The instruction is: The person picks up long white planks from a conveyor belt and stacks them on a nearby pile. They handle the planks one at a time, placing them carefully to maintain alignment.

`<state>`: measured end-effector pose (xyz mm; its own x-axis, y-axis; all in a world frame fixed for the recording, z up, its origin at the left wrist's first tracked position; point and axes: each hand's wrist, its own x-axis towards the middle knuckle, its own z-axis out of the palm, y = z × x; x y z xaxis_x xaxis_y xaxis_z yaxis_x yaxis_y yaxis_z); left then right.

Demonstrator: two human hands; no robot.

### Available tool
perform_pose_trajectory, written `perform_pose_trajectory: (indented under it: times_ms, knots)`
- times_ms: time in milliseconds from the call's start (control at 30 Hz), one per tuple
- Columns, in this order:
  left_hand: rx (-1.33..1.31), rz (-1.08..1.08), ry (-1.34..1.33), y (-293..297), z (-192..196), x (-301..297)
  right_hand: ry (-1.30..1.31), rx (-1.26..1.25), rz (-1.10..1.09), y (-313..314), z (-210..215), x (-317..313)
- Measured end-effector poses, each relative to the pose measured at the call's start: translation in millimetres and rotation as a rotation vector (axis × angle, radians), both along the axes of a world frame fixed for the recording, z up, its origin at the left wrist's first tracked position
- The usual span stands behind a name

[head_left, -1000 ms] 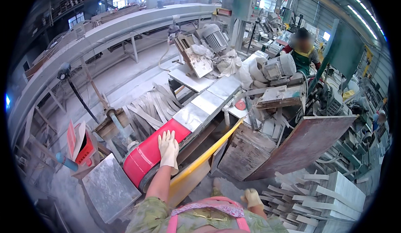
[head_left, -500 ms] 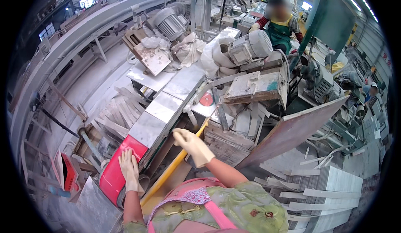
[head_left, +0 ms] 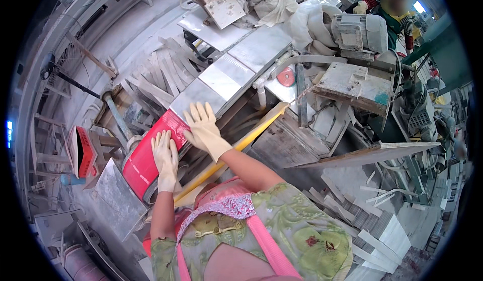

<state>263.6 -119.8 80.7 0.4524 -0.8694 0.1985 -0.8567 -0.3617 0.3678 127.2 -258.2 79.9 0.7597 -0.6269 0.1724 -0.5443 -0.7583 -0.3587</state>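
Observation:
Both my hands wear cream rubber gloves. My left hand (head_left: 165,157) lies flat, fingers stretched, on a red sheet (head_left: 142,161) that wraps over the near end of the conveyor line. My right hand (head_left: 203,130) rests with fingers spread where the red sheet meets the closest grey tile (head_left: 197,99). Its fingertips touch that tile or hover just over it; I cannot tell which. Beyond it, a paler tile (head_left: 226,77) and another marbled tile (head_left: 260,46) lie end to end in a row leading away to the upper right.
A yellow bar (head_left: 241,147) runs slantwise right of the line. Behind it stand a dusty motor (head_left: 359,31), a large board (head_left: 372,152) and a red disc (head_left: 286,77). Stone strips (head_left: 163,72) pile up left. A co-worker (head_left: 392,16) is at the far right.
My right hand has moved left from above the yellow bar to the tile's near edge, and its curled fingers have spread. My left hand stays on the red sheet. The view has shifted.

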Motion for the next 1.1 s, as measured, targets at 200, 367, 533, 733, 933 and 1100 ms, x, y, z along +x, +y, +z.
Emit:
perform_pose_trajectory:
  times_ms: [200, 367, 533, 733, 933, 1100]
  knots:
    - [-0.187, -0.053, 0.034, 2.5, -2.8, 7.2, 0.086, -0.134, -0.013, -5.9, 0.4, 12.5]
    - [-0.376, -0.046, 0.578, -11.6, 24.8, 6.1, 0.012, -0.045, -0.002, -14.0, 17.8, 15.4]
    - [-0.193, -0.061, 1.435, -64.4, 45.8, -2.8, -0.206, 0.087, -0.124, -18.4, 37.7, 14.5]
    - [-0.244, 0.008, 1.627, -106.0, 24.3, -11.5, -0.523, 0.451, -0.143, -13.5, 45.8, -6.3]
    - [-0.242, -0.041, 1.390, -85.0, 17.1, 19.6, -0.054, -0.240, -0.353, -52.8, 18.6, -18.8]
    - [-0.191, 0.009, 1.391, -90.0, 15.0, 39.9, 0.206, -0.260, -0.253, -57.7, -1.3, -11.7]
